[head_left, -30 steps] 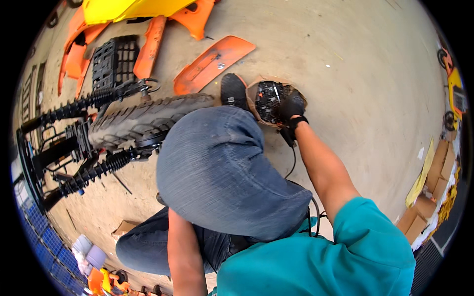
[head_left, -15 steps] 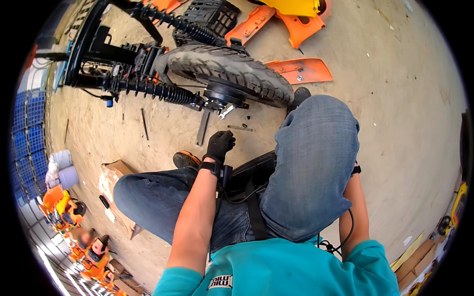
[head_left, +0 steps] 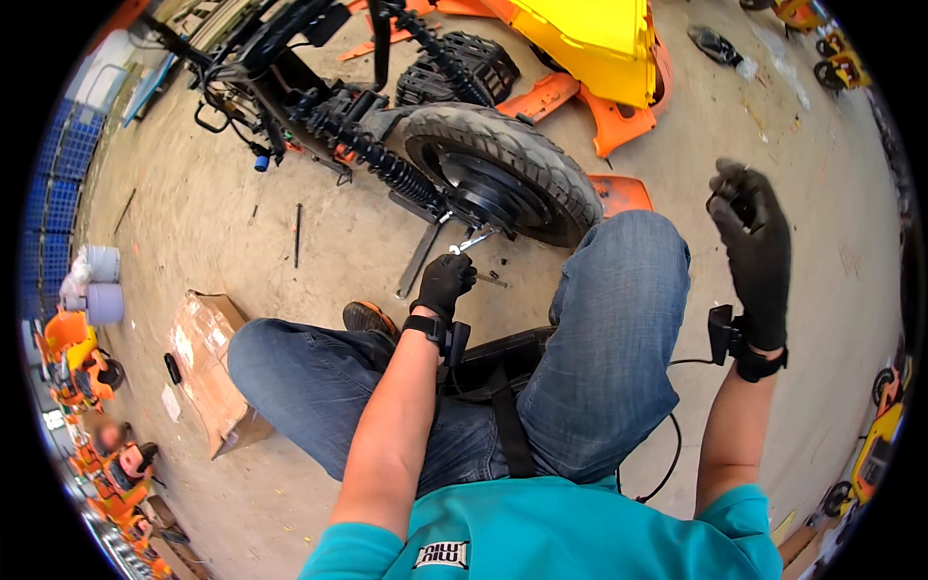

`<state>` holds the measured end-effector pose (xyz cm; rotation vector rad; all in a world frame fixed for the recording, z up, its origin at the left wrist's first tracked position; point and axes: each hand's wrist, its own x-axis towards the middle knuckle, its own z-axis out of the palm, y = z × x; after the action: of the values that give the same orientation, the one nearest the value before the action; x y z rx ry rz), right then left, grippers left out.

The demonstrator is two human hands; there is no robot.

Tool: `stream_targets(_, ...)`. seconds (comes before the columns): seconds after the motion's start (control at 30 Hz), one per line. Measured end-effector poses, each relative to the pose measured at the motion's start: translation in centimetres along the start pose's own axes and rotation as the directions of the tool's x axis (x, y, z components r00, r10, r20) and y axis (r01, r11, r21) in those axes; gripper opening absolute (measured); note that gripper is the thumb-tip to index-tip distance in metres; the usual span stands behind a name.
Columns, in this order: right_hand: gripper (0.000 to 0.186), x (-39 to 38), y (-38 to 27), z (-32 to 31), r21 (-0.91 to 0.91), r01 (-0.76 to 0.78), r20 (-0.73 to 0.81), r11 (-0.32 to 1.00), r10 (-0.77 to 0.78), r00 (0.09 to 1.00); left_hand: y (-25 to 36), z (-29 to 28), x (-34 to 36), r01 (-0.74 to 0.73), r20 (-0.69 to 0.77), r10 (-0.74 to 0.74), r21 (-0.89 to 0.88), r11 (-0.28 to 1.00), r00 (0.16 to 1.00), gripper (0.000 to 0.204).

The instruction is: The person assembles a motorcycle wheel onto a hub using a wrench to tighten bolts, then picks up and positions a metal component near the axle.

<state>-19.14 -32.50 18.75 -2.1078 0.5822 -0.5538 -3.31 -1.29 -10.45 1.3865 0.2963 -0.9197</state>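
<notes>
I sit on the concrete floor facing a stripped scooter frame (head_left: 290, 87) with its black rear tyre (head_left: 512, 169) just beyond my knees. My left hand (head_left: 445, 282), in a black glove, grips a small silver wrench (head_left: 472, 242) whose head points at the wheel hub. Small screws (head_left: 493, 280) lie on the floor beside that hand. My right hand (head_left: 754, 251), also gloved, is raised in the air right of my knee with its fingers curled. Whether it holds anything is unclear.
A flat metal bar (head_left: 420, 259) slants down from the hub, and a thin rod (head_left: 297, 232) lies further left. Yellow bodywork (head_left: 590, 39) and orange panels (head_left: 619, 116) sit behind the wheel. A cardboard box (head_left: 208, 358) and white buckets (head_left: 97, 285) are at left.
My view swung from the right side back to the wheel. My right hand lifted off a dark object on the floor and rose. My left hand moved up to the hub.
</notes>
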Motion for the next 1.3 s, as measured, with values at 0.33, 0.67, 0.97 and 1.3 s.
stream_targets(0.33, 0.028, 5.6, -19.0, 8.8, 0.136, 0.660, 0.370, 0.739, -0.656, 0.658, 4.9, -0.2, -2.4, -0.218, 0.000, 0.227, -0.274, 0.937, 0.974, 0.031)
stream_targets(0.67, 0.017, -0.3, -2.9, 31.0, 0.404, -0.143, 0.543, 0.904, -0.110, 0.833, 3.0, -3.8, -0.8, -0.137, -0.086, 0.108, -0.509, 0.850, 0.990, 0.042)
stream_targets(0.97, 0.010, -8.1, 11.5, 38.3, 0.394, -0.540, 0.592, 0.744, 0.244, 0.768, -1.8, -4.1, -0.6, 0.076, -0.124, -0.115, -0.285, 0.956, 0.986, 0.038)
stream_targets(1.3, 0.018, -7.4, 10.1, 38.7, 0.573, -0.717, 0.623, 0.398, 0.357, 0.696, 0.3, -4.9, 0.0, 0.042, -0.105, -0.088, -0.376, 0.926, 0.991, 0.022)
